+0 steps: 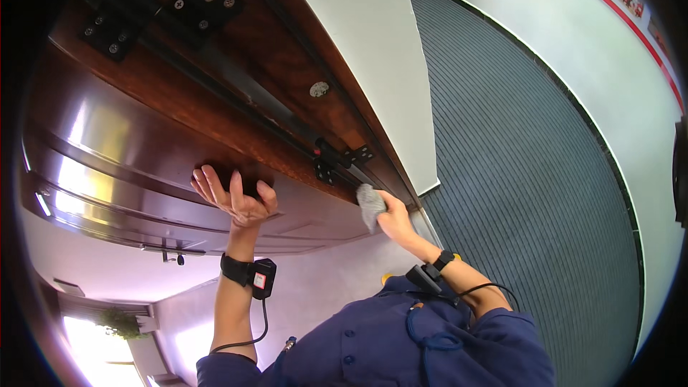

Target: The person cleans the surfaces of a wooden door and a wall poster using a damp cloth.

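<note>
A dark reddish-brown wooden door [156, 134] stands open at the left, its hinge edge facing the frame. My left hand [236, 196] rests near the door's glossy face with fingers spread and holds nothing visible. My right hand [396, 217] grips a grey cloth [371, 207] beside the lower part of the hinge edge. Just above the cloth is a lower black hinge [344, 158]. A larger black hinge [161, 16] with several screws shows at the upper left. A round grey spot [319, 89] lies on the wooden frame.
A pale wall end [371, 37] adjoins the door frame. Beyond it lies a grey ribbed floor [516, 134], bordered by a dark skirting and a white wall [516, 0] with a red-edged photo display. A potted plant [121, 323] and bright window are at the lower left.
</note>
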`<state>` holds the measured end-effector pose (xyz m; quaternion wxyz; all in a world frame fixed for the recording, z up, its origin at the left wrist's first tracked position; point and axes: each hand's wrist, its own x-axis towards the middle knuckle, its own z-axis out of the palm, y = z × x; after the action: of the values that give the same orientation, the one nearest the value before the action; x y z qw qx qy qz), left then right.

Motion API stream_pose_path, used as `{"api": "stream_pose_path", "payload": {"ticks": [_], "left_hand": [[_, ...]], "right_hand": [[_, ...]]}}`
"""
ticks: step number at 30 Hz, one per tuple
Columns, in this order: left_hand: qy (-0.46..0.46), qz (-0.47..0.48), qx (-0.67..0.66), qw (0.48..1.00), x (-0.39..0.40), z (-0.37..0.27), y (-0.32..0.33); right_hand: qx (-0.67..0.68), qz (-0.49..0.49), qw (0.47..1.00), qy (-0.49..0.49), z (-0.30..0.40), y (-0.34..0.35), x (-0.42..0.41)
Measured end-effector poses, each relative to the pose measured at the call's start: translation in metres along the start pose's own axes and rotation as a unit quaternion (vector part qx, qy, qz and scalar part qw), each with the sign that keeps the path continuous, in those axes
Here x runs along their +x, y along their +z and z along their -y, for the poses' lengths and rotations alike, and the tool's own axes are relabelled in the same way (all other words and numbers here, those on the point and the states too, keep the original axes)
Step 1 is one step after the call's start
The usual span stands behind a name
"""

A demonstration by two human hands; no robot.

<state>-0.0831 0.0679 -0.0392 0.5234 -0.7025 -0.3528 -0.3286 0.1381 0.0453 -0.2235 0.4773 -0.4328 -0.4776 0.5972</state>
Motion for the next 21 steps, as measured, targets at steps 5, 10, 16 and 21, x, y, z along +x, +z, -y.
{"api": "stream_pose_path", "payload": {"ticks": [5,10,16,21], "left_hand": [[0.0,-0.002,-0.011,1.0,0.0,0.001,0.002],[0.005,0.014,0.008,1.0,0.007,-0.005,0.001],[0.008,-0.005,-0.015,1.0,0.001,-0.002,0.005],[0.016,0.018,0.009,1.0,0.008,-0.007,-0.001]], "right_hand": [[0.044,-0.047,0.991,-0.117,0.01,0.025,0.011],[-0.04,-0.091,0.956,-0.277,0.018,0.058,0.026],[0.007,-0.061,0.987,-0.151,-0.013,0.027,0.02],[-0.012,-0.062,0.947,-0.315,0.071,0.033,0.043]]}}
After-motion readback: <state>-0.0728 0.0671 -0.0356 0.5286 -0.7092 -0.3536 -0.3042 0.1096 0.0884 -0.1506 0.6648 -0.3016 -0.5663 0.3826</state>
